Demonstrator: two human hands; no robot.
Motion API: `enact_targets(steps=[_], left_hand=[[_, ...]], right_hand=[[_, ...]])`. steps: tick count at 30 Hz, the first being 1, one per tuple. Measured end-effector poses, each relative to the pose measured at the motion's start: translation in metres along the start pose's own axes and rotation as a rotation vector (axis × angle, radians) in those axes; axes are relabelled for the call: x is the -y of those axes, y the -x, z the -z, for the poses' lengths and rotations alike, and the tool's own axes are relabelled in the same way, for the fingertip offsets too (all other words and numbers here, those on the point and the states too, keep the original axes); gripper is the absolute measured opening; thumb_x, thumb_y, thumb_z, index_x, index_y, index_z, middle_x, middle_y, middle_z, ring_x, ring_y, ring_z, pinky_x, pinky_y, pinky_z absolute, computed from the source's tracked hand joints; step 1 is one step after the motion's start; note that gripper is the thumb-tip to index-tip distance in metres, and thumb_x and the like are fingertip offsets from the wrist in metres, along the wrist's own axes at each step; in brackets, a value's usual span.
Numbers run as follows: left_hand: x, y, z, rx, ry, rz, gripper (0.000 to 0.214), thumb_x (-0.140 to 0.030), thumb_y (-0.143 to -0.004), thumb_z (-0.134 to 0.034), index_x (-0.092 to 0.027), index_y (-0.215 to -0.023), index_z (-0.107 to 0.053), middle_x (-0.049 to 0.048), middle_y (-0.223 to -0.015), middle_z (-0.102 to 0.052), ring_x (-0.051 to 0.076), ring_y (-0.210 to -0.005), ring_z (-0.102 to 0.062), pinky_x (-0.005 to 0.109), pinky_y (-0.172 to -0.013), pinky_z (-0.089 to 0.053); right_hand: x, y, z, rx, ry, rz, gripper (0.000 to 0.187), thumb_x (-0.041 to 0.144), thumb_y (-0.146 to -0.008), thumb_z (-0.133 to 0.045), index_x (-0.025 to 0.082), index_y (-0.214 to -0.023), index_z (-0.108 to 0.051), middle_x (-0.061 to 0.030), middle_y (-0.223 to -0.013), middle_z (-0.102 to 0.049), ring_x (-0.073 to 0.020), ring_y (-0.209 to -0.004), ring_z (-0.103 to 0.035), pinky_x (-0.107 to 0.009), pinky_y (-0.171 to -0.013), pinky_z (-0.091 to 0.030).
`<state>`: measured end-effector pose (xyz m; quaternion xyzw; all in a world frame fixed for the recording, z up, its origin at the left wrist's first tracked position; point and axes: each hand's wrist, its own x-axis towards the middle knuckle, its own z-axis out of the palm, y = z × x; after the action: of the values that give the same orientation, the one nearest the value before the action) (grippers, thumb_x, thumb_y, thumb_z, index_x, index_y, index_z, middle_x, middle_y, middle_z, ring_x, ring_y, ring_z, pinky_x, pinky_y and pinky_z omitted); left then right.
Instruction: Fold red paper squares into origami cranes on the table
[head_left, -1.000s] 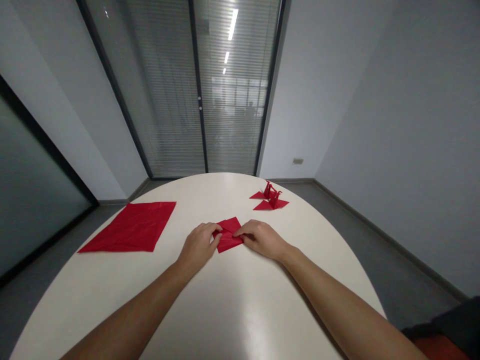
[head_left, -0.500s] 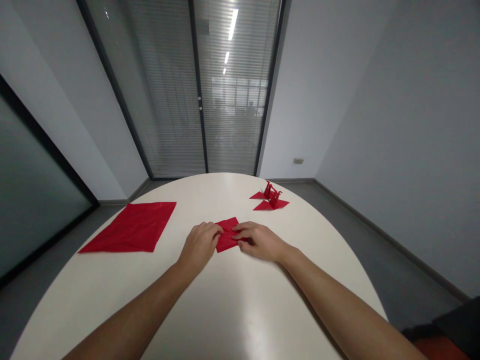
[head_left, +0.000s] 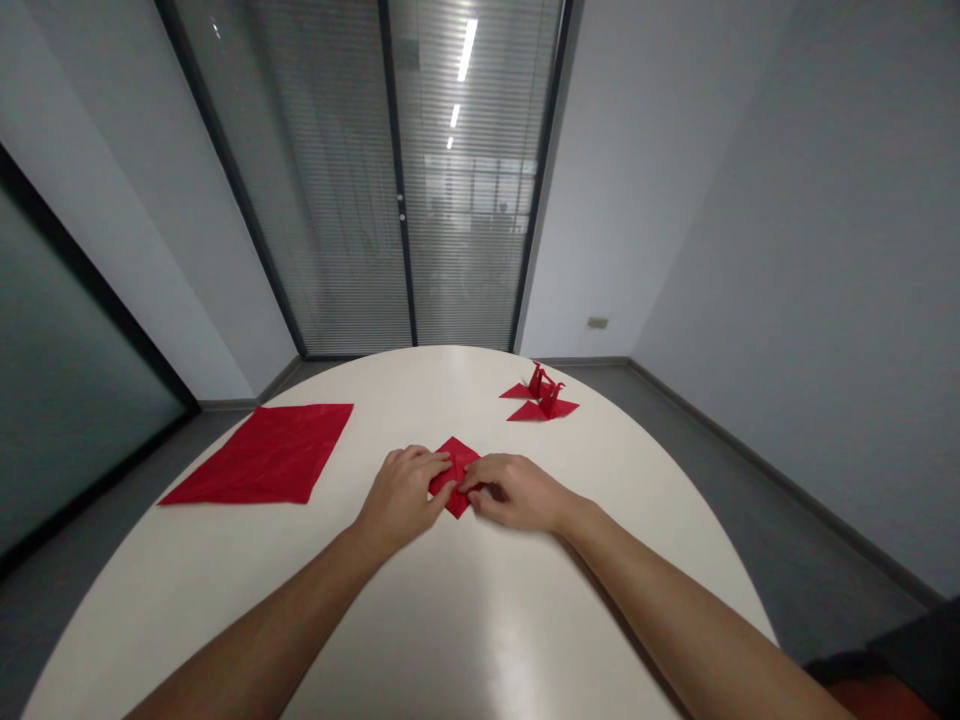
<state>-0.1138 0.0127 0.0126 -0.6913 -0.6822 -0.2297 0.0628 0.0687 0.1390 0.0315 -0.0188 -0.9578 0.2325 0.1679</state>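
Observation:
A small piece of red origami paper [head_left: 455, 508], folded into a diamond, lies on the table between my two hands. My left hand [head_left: 405, 497] grips its left side, with the thumb at the near edge and the fingertips on top. From the right, my right hand [head_left: 517, 490] pinches the paper near its middle with bent fingers. Parts of the paper's left and right corners are hidden under the fingers.
A large sheet of red paper [head_left: 274, 455] lies flat at the left on the round white table [head_left: 442, 620]. Two folded red paper cranes [head_left: 550, 402] stand close together at the back right. Past the table is a glass partition with blinds [head_left: 330, 200].
The folded paper has turned from a squarish position to a diamond with one corner toward me. My left thumb has moved away from the fingers, and my right fingertips have shifted slightly left and nearer.

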Motion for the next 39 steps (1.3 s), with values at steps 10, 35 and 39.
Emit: enact_targets(steps=[10, 35, 39], left_hand=[[0.006, 0.003, 0.0, 0.065, 0.118, -0.036, 0.037, -0.032, -0.089, -0.063, -0.021, -0.124, -0.068, 0.0086, -0.131, -0.068, 0.028, -0.12, -0.06, 0.048, -0.103, -0.047], [0.008, 0.009, 0.003, 0.165, 0.029, -0.075, 0.058, -0.043, -0.091, -0.061, -0.023, -0.144, -0.053, 0.0102, -0.155, -0.047, 0.034, -0.141, -0.045, 0.055, -0.117, -0.033], [0.009, 0.01, 0.001, 0.192, 0.018, -0.055, 0.066, -0.043, -0.092, -0.059, -0.028, -0.153, -0.041, 0.007, -0.16, -0.038, 0.034, -0.149, -0.031, 0.057, -0.12, -0.026]], right_hand=[[-0.013, 0.003, -0.008, -0.093, 0.074, -0.14, 0.03, 0.026, -0.094, -0.061, 0.02, -0.123, -0.068, -0.0106, -0.124, -0.069, -0.024, -0.116, -0.062, -0.04, -0.103, -0.049], [-0.004, 0.005, -0.015, -0.001, 0.221, -0.293, 0.078, 0.055, -0.086, -0.064, 0.015, -0.151, -0.046, -0.0146, -0.152, -0.049, -0.0406, -0.148, -0.031, -0.057, -0.118, -0.031], [-0.003, 0.007, -0.016, 0.011, 0.277, -0.336, 0.079, 0.058, -0.086, -0.062, 0.019, -0.152, -0.044, -0.0139, -0.158, -0.041, -0.0413, -0.151, -0.023, -0.06, -0.119, -0.026]])
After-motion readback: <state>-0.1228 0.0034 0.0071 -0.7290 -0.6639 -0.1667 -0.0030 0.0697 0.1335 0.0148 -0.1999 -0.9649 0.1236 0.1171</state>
